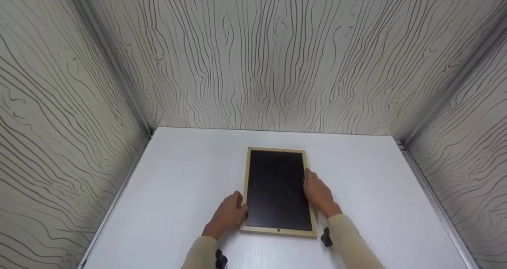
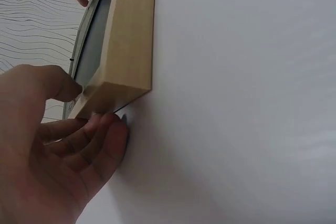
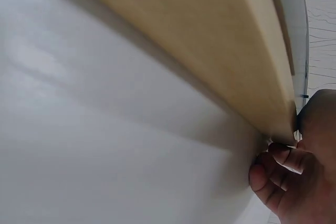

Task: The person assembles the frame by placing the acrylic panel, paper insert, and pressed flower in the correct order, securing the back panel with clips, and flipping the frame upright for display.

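Note:
A black rectangular board with a pale wooden frame (image 1: 279, 189) lies lengthwise on the white table. My left hand (image 1: 227, 213) grips its left edge near the front corner, thumb over the frame. In the left wrist view, curled fingers (image 2: 113, 135) reach low along the frame's side, close to the tabletop. Partway along the opposite edge, my right hand (image 1: 320, 191) holds the frame. The right wrist view shows its thumb (image 3: 317, 116) on top and its fingers curled at the wooden side. A small dark dot marks the middle of the front rail.
The white table (image 1: 178, 174) extends around the board. Walls with a wood-grain line pattern (image 1: 253, 63) rise behind it and on both sides, with grey metal posts (image 1: 115, 63) at the corners. Small black devices (image 1: 326, 237) sit at both wrists.

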Motion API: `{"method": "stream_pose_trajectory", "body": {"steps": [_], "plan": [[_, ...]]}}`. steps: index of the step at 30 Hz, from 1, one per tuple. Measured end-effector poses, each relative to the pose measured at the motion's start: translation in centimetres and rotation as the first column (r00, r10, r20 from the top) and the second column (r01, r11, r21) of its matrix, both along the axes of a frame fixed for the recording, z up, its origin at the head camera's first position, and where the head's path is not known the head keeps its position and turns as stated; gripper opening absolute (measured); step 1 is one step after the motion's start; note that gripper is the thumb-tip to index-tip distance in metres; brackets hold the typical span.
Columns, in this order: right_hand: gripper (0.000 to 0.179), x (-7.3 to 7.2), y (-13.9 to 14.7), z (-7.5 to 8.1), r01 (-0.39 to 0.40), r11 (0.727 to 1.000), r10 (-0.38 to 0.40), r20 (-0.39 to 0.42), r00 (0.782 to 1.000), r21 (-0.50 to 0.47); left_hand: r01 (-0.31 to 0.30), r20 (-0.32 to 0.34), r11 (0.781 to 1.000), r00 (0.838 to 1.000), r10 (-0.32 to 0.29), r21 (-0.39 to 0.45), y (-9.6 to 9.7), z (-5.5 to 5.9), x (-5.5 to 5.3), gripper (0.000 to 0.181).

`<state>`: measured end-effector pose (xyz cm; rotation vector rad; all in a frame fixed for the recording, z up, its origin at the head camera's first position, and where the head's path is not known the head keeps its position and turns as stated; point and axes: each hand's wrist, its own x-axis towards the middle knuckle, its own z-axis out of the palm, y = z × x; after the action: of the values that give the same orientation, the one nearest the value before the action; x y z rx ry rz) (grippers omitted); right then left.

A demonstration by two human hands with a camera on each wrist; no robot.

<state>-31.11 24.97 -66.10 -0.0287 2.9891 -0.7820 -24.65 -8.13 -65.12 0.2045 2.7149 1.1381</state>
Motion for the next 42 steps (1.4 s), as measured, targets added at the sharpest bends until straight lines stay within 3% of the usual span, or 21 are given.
{"method": "stream_pose_trajectory", "body": {"steps": [4,8,13,18,32,42], "plan": [[0.058,0.2,0.1,-0.3,-0.015,1.000,0.014,-0.020,1.000,-0.009,-0.019,-0.005,1.000,1.000,0.019,0.003,0.3,0.4,-1.2,0.040],[0.058,0.3,0.1,-0.3,-0.021,0.999,0.020,-0.015,1.000,-0.028,-0.024,-0.063,0.999,0.998,0.022,-0.024,0.8,0.6,-3.0,0.051],[0.059,0.3,-0.1,-0.3,-0.017,0.999,0.017,-0.002,1.000,-0.043,-0.046,-0.107,0.996,0.994,0.038,-0.075,1.2,0.8,-5.4,0.051],[0.059,0.2,-0.1,-0.3,-0.012,0.999,0.012,0.006,1.000,-0.039,-0.058,-0.109,0.995,0.993,0.049,-0.086,1.8,1.0,-6.8,0.048],[0.057,0.6,-0.1,-0.3,-0.017,0.999,0.016,-0.025,1.000,-0.033,-0.064,-0.096,0.995,0.994,0.058,-0.070,2.5,0.8,-8.0,0.052],[0.059,0.6,1.1,-0.5,-0.031,0.991,0.031,-0.008,1.000,-0.127,-0.097,-0.016,0.995,0.995,0.096,-0.030,3.2,1.2,-8.4,0.053]]}}
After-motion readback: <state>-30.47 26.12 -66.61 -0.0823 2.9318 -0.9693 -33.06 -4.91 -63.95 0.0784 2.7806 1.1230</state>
